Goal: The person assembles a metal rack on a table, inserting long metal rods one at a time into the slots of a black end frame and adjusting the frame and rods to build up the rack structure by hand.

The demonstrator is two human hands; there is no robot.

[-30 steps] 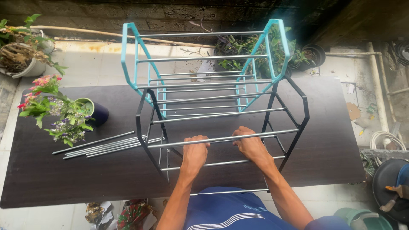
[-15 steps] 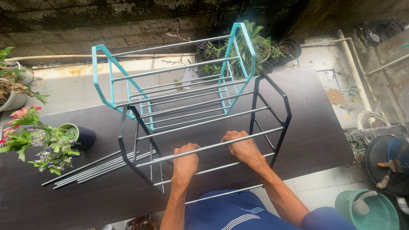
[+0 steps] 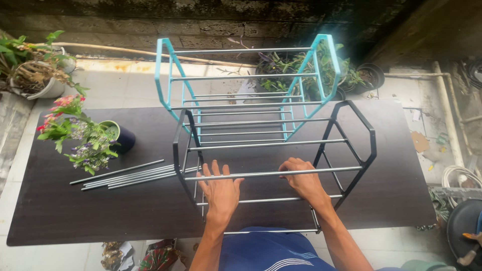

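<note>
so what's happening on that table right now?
A person stands at a dark table with both hands on a black-framed rack. The left hand lies open under a metal crossbar, fingers spread; the right hand curls over the same bar. A teal rack stands just behind the black one. Loose metal rods lie to the left, next to a potted flowering plant.
</note>
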